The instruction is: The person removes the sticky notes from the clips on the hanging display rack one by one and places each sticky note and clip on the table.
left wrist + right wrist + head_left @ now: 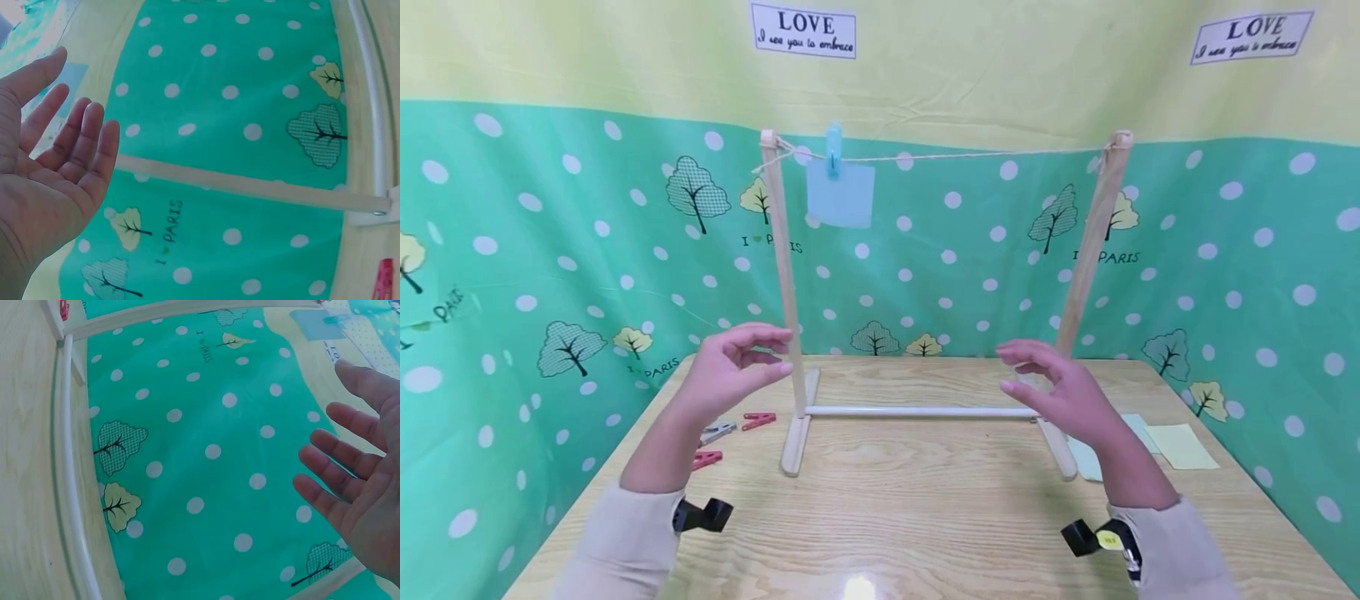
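Observation:
My left hand [733, 371] is raised near the rack's left wooden post [785, 267], fingers loosely bent with nothing in them. On the other side my right hand [1063, 392] hovers by the right post [1093, 242], also holding nothing. Between the post tops runs a thin string [962, 156]. From its left part hangs a blue paper sheet [842, 196], fastened by a light blue clothespin [833, 150]. Both palms show bare in the wrist views, where the left hand [62, 150] and right hand [356, 469] have their fingers apart.
Red clothespins [759, 421] and a grey one [718, 432] lie on the table's left side. At the right lie a yellow paper sheet [1182, 446] and pale blue-green sheets [1138, 429]. A white bar [917, 412] joins the rack's feet. Behind hangs a dotted green curtain [925, 292].

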`<move>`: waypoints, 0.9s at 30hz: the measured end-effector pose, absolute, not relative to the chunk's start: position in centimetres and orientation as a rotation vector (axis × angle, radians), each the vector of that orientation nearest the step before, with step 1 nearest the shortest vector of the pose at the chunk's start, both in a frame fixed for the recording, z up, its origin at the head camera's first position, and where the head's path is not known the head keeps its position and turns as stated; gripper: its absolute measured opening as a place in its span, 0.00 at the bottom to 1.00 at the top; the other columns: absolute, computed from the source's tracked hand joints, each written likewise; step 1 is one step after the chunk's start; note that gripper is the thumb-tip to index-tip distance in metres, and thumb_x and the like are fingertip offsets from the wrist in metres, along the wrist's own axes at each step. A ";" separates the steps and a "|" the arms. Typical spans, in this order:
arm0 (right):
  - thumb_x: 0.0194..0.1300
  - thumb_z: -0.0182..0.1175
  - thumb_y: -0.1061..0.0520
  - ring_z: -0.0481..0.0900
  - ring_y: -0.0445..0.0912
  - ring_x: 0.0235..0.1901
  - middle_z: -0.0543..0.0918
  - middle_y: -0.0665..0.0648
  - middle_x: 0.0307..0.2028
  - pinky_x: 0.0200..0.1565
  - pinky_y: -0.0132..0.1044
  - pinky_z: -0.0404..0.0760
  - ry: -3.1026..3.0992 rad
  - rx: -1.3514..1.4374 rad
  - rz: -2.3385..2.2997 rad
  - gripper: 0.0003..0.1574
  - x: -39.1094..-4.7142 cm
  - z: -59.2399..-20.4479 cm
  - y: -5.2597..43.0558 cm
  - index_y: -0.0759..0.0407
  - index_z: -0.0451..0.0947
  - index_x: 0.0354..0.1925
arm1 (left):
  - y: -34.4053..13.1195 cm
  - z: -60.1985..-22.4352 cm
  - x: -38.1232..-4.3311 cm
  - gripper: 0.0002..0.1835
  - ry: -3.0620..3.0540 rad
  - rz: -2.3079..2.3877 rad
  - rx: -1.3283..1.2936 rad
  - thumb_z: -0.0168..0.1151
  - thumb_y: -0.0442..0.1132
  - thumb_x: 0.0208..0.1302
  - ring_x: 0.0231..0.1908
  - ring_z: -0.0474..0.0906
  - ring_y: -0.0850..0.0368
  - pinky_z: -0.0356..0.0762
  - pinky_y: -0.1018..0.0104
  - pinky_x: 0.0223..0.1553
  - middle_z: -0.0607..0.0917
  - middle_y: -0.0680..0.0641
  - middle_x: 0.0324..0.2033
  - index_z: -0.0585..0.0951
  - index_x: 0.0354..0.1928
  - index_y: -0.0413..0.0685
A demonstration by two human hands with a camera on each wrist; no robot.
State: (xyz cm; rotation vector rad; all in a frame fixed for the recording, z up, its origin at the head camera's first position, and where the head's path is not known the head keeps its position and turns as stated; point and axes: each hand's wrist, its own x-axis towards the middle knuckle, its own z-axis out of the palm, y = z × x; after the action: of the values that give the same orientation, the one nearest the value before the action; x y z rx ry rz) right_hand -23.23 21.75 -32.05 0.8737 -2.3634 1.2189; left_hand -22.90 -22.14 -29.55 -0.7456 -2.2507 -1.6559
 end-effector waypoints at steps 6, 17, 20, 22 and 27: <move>0.66 0.63 0.64 0.76 0.40 0.51 0.77 0.57 0.57 0.55 0.32 0.76 -2.331 0.921 1.242 0.22 -24.2 -30.3 20.5 0.61 0.76 0.57 | -21.1 -27.1 -23.7 0.21 -2.227 -1.583 -0.825 0.70 0.28 0.57 0.43 0.82 0.48 0.82 0.68 0.46 0.83 0.42 0.46 0.80 0.53 0.33; 0.66 0.64 0.58 0.79 0.47 0.47 0.79 0.56 0.53 0.51 0.31 0.78 -2.365 0.951 1.240 0.21 -26.1 -26.9 17.6 0.59 0.77 0.57 | -20.2 -23.1 -25.0 0.20 -2.149 -1.580 -0.848 0.69 0.26 0.57 0.42 0.82 0.54 0.82 0.68 0.45 0.84 0.51 0.45 0.80 0.52 0.32; 0.66 0.64 0.59 0.79 0.48 0.46 0.80 0.55 0.51 0.51 0.35 0.80 -2.350 0.969 1.209 0.20 -26.6 -25.8 16.8 0.60 0.78 0.55 | -20.0 -22.0 -25.2 0.20 -2.145 -1.562 -0.843 0.70 0.27 0.57 0.43 0.81 0.53 0.82 0.69 0.45 0.85 0.50 0.45 0.80 0.52 0.32; 0.66 0.65 0.59 0.79 0.48 0.46 0.80 0.56 0.50 0.51 0.40 0.80 -2.341 0.984 1.187 0.19 -26.9 -25.1 16.3 0.60 0.78 0.54 | -19.9 -21.3 -25.5 0.20 -2.143 -1.548 -0.839 0.70 0.28 0.57 0.43 0.81 0.53 0.82 0.69 0.46 0.84 0.50 0.45 0.81 0.53 0.33; 0.66 0.65 0.57 0.79 0.47 0.46 0.80 0.55 0.49 0.51 0.44 0.79 -2.344 1.006 1.140 0.19 -27.4 -23.4 15.1 0.61 0.78 0.54 | -19.6 -19.7 -26.1 0.20 -2.149 -1.543 -0.804 0.71 0.30 0.57 0.44 0.80 0.55 0.81 0.70 0.45 0.84 0.48 0.46 0.82 0.53 0.36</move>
State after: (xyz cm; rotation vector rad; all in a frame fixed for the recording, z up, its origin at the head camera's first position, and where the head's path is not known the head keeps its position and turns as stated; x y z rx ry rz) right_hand -27.41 15.10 -23.37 1.0058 -2.3435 1.1395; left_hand -26.09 -19.61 -19.71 -0.8036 -2.1491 -1.5428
